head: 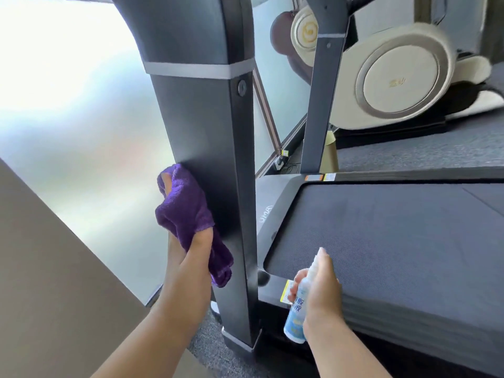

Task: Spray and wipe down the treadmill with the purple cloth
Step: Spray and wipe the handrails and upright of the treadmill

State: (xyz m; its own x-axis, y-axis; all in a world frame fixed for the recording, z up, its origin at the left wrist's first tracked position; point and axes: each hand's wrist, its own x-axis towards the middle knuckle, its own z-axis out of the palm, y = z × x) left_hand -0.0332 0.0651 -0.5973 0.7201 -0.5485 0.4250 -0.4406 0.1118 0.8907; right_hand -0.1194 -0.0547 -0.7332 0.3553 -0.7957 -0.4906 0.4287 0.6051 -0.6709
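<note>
The treadmill's near black upright post (210, 148) rises from the floor to the top of the view. My left hand (188, 257) grips the purple cloth (185, 214) and presses it against the post's left face at mid-height. The grey running belt (395, 236) stretches to the right. My right hand (319, 290) holds a small white and blue spray bottle (298, 309) upright near the post's base, with a finger lying on the nozzle.
A second black upright (321, 105) stands at the treadmill's far side. A cream massage chair (398, 75) sits behind it on grey carpet. A bright frosted window (68, 105) fills the left, with a brown ledge (49, 268) at lower left.
</note>
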